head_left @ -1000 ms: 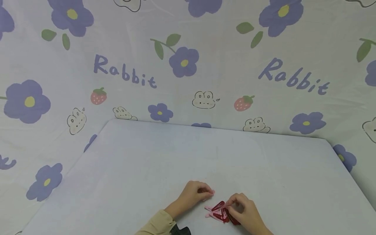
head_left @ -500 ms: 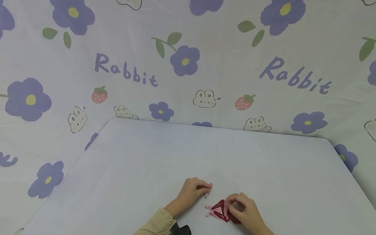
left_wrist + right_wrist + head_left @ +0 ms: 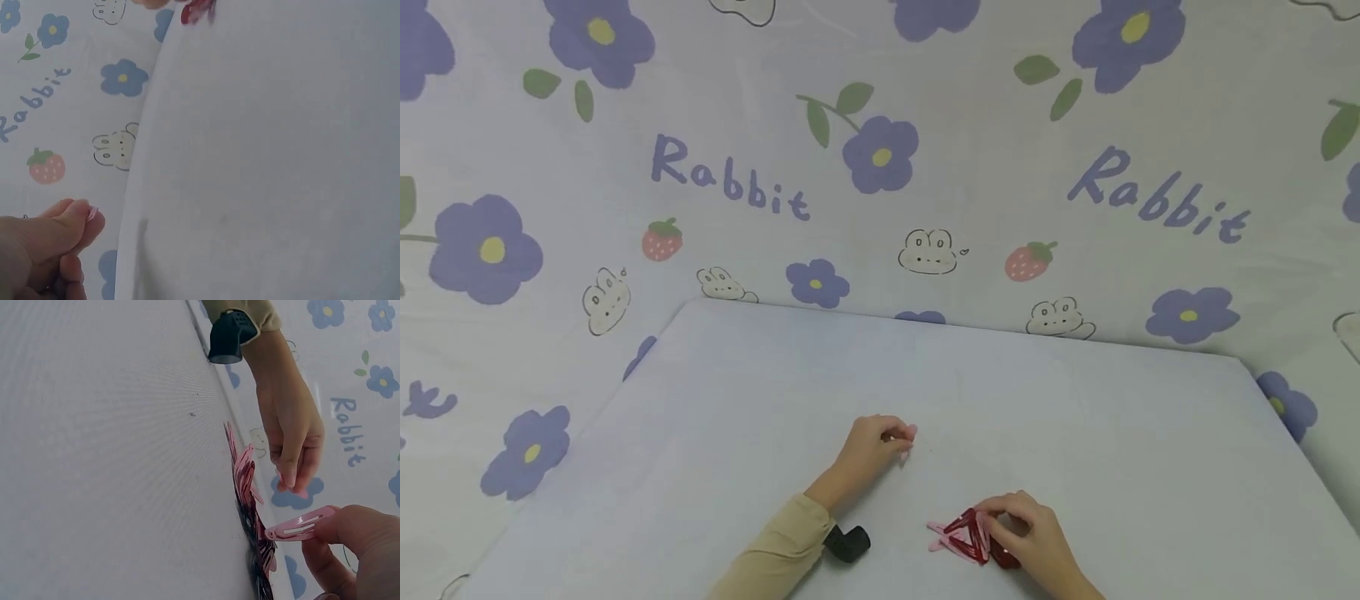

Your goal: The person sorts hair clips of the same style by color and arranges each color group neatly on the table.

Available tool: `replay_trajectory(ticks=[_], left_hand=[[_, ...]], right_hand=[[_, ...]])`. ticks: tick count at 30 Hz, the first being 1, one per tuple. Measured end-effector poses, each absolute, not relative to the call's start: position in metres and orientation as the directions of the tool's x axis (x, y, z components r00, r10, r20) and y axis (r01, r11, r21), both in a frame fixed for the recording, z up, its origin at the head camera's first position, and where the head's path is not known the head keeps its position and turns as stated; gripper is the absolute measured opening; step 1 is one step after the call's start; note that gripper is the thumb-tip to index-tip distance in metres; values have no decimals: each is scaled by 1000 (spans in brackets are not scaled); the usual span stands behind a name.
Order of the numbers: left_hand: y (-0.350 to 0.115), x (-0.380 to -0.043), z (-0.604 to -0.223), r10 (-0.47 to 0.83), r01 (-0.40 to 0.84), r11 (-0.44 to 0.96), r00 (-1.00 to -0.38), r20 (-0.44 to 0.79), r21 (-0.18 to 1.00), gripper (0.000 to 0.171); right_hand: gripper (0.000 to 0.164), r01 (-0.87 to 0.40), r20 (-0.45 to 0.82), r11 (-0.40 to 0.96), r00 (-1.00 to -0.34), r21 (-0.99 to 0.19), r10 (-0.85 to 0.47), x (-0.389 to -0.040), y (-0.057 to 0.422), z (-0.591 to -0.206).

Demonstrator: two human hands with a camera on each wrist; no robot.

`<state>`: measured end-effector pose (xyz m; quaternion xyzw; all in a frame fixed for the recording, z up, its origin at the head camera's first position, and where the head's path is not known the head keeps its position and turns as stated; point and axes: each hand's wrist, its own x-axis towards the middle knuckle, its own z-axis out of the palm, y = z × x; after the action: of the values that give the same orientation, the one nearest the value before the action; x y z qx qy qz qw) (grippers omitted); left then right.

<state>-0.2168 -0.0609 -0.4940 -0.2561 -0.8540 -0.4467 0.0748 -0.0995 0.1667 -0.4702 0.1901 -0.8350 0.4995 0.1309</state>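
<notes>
Well, the left hand [image 3: 872, 446] has drawn farther from the overlapping heap of pink and dark-red hair clips [image 3: 972, 537] on the white table [image 3: 1075, 433], now beyond its left side, pinching one small pink piece [image 3: 92, 214], mostly hidden. The right hand [image 3: 1033, 533] stays at the heap's right, gripping one glossy pink, slotted, teardrop-shaped snap clip [image 3: 300, 526]. The heaped clips overlap too much to count.

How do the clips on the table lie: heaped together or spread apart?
Heaped together: the red and pink clips overlap on the table by the right hand.
</notes>
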Motion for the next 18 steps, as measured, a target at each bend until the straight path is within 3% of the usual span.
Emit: replay_trajectory(ticks=[12, 18], left_hand=[[-81, -267, -479, 309, 503, 549, -864, 397, 668, 8], [-92, -279, -480, 261, 464, 557, -885, 385, 689, 10]], right_hand=[[16, -443, 421, 432, -894, -785, -153, -112, 183, -504], [20, -406, 393, 454, -911, -793, -127, -104, 174, -490]])
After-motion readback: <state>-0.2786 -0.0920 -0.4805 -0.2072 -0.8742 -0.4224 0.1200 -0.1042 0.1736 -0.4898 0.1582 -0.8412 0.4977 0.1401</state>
